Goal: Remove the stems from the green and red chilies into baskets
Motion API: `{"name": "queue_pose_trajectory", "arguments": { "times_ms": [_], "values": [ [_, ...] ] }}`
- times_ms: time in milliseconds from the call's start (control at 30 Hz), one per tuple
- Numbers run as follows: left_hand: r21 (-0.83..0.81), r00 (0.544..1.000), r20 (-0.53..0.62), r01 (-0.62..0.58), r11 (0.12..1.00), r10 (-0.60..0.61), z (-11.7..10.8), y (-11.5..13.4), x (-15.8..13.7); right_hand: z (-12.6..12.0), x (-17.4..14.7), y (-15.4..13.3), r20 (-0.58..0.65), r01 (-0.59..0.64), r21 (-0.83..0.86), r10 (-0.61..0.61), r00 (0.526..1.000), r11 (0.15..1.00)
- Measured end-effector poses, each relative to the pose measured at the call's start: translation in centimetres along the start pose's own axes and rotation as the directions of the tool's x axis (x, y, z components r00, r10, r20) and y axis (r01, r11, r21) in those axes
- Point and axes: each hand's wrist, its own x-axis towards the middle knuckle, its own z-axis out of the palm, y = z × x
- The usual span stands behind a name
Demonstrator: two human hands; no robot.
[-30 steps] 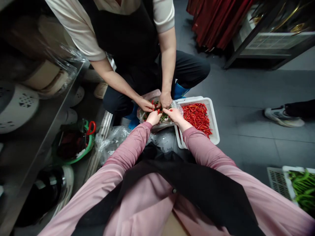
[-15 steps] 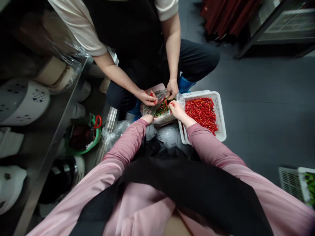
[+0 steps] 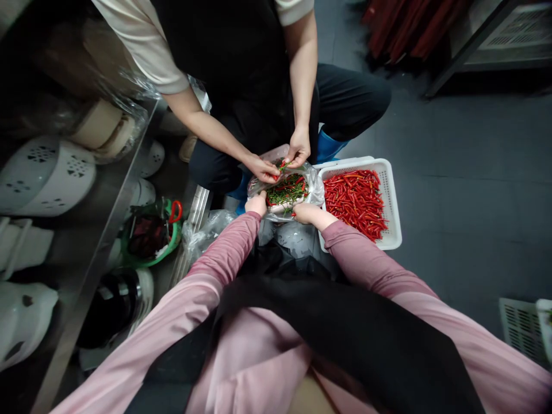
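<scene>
My left hand is closed at the near left edge of a clear plastic bag; what its fingers hold is hidden. Inside the open bag lies a heap of red chili peppers with green stems. Low at the bag's near right side, my right hand is closed, and the red tip of a chili pepper shows at its fingers. Just right of it stands a white plastic basket holding a pile of red chili peppers without visible stems.
Opposite me sits a person whose hands work over the bag with a chili pepper. On the left, a metal shelf holds white perforated pots. A green basket with red-handled scissors sits below. Grey floor lies right.
My right hand has moved down from above the bag to its near right side. My left hand has shifted slightly up. The other person's hands have come together over the bag.
</scene>
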Motion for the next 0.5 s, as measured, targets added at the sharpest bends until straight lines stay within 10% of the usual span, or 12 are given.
{"name": "queue_pose_trajectory", "arguments": {
  "times_ms": [500],
  "values": [
    [0.084, 0.99, -0.072, -0.113, 0.99, 0.119, 1.6, 2.1, 0.5, -2.1, -1.7, -0.3, 0.035, -0.042, -0.11, 0.046, 0.998, 0.993]
  ]
}}
